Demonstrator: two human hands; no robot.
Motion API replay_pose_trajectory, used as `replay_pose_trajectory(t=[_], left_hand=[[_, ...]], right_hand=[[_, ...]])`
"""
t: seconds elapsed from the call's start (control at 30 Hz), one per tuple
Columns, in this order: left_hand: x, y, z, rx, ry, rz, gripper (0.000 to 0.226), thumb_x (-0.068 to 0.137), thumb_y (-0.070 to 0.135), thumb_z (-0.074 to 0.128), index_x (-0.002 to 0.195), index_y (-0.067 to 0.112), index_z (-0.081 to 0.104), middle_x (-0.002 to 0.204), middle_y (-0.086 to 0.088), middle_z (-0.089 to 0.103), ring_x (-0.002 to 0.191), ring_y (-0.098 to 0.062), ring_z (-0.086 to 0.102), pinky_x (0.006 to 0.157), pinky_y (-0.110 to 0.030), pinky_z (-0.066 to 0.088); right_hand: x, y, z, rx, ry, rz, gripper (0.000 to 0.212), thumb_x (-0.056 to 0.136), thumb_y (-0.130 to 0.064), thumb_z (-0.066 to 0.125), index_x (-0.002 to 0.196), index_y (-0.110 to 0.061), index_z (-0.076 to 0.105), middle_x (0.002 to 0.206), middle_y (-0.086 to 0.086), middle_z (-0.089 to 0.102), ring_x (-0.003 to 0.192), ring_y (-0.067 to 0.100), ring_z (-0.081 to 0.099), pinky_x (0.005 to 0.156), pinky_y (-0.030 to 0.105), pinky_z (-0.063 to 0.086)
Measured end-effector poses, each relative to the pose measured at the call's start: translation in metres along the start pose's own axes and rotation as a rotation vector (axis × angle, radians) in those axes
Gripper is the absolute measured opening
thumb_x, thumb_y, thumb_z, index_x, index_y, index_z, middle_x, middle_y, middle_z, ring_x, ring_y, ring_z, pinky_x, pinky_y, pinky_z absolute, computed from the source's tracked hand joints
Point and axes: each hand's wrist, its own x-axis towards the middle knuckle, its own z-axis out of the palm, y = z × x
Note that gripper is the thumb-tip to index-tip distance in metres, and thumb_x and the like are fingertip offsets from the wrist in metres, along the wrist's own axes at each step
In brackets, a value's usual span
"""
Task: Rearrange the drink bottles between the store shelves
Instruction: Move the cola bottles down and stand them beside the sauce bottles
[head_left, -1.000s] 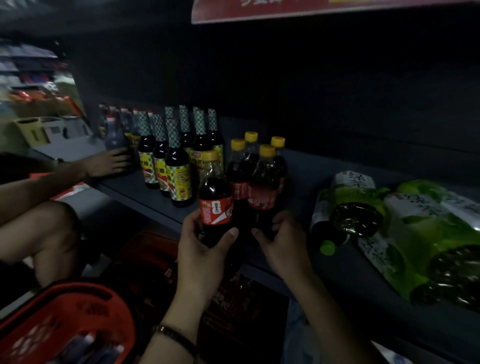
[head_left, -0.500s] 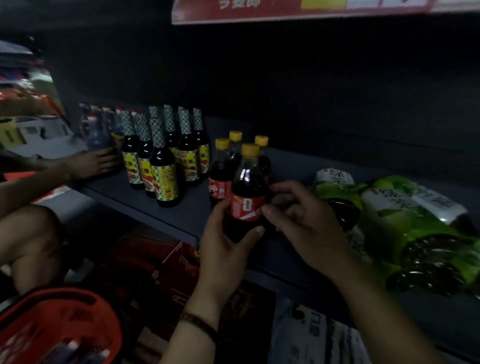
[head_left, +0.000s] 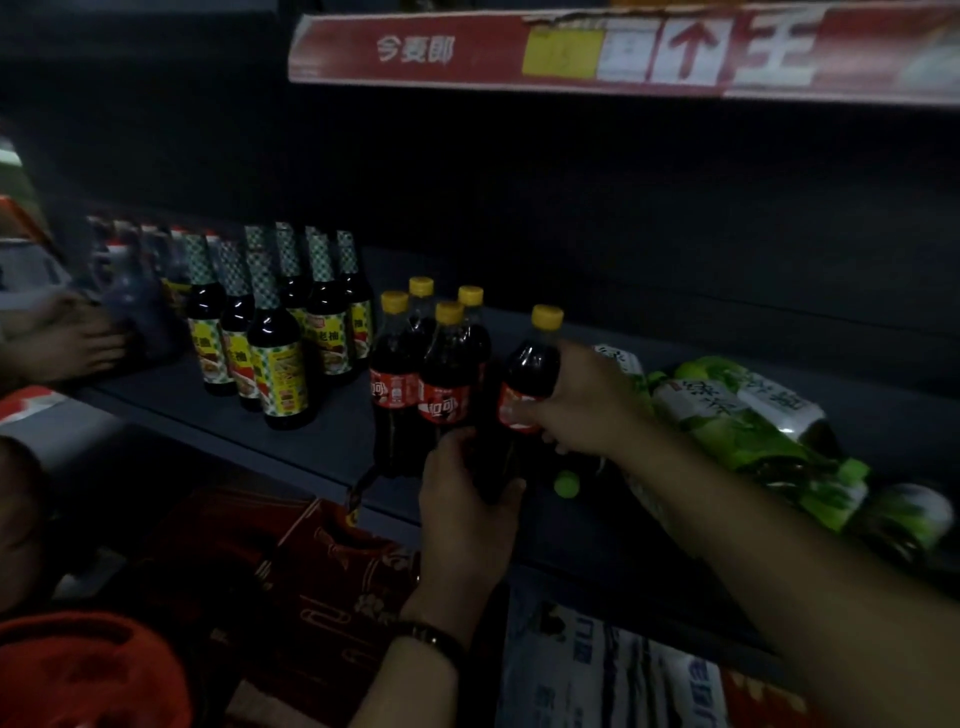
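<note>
Both grips, left hand (head_left: 462, 514) and right hand (head_left: 587, 405), clamp one cola bottle (head_left: 530, 364), hiding its base

L hand (head_left: 467, 512); R hand (head_left: 584, 410); both curled

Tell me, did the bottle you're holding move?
Yes. The cola bottle went from the front-left of the four yellow-capped bottles to their right, toward the green tea packs.

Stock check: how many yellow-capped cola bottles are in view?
5 cola bottles: four clustered right of the soy sauce, one in the right hand. More may be hidden.
</note>
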Motion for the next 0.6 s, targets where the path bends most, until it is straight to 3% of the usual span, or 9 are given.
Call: replay_pose_trajectory(t=[0.1,0.17,0.23,0.27,0.47,0.6], left_hand=[[-0.01,0.007,0.003,-0.066,-0.177,-0.169,0.062,0.093,0.017,0.081,0.146,0.026,0.05,0.135,0.008,0.065,0.122,-0.012,0.064,0.103,-0.032,0.055],[-0.013,0.015,0.004,-0.254,-0.317,-0.307,0.06,0.097,0.015,0.077,0.142,0.036,0.044,0.131,0.012,0.064,0.109,-0.007,0.066,0.09,-0.033,0.062],[-0.013,0.021,0.004,-0.423,-0.418,-0.434,0.06,0.1,0.015,0.073,0.142,0.042,0.038,0.134,0.012,0.062,0.108,-0.01,0.066,0.071,-0.031,0.064],[-0.011,0.02,0.005,-0.45,-0.44,-0.462,0.065,0.101,0.016,0.072,0.147,0.044,0.036,0.138,0.011,0.06,0.111,-0.011,0.066,0.069,-0.03,0.063],[-0.002,0.015,0.008,-0.52,-0.478,-0.465,0.089,0.101,0.016,0.072,0.166,0.043,0.018,0.141,0.011,0.051,0.112,-0.006,0.061,0.084,-0.037,0.064],[-0.001,0.02,0.01,-0.525,-0.467,-0.479,0.092,0.101,0.018,0.072,0.167,0.044,0.014,0.151,0.006,0.049,0.124,-0.019,0.063,0.079,-0.035,0.064]], right_hand=[[0.02,-0.006,0.006,-0.059,-0.066,0.094,0.045,0.079,-0.032,0.092,0.114,-0.019,0.066,0.089,0.003,0.077,0.056,0.022,0.075,0.054,0.045,0.065],[0.033,-0.007,0.013,-0.017,-0.066,0.174,0.046,0.079,-0.025,0.093,0.114,-0.016,0.064,0.099,0.008,0.075,0.062,0.026,0.077,0.053,0.044,0.065],[0.043,-0.007,0.018,0.039,-0.068,0.217,0.052,0.077,-0.018,0.094,0.119,-0.017,0.063,0.11,0.009,0.073,0.074,0.028,0.078,0.055,0.045,0.066],[0.047,-0.008,0.019,0.055,-0.077,0.219,0.055,0.077,-0.015,0.094,0.123,-0.018,0.063,0.115,0.009,0.072,0.08,0.029,0.078,0.056,0.046,0.066],[0.048,-0.009,0.02,0.139,-0.113,0.25,0.074,0.079,0.002,0.089,0.138,-0.023,0.051,0.117,0.007,0.067,0.085,0.031,0.076,0.053,0.039,0.065],[0.05,-0.011,0.026,0.094,-0.081,0.32,0.039,0.079,0.0,0.09,0.113,-0.006,0.071,0.101,0.015,0.076,0.077,0.033,0.078,0.061,0.046,0.067]])
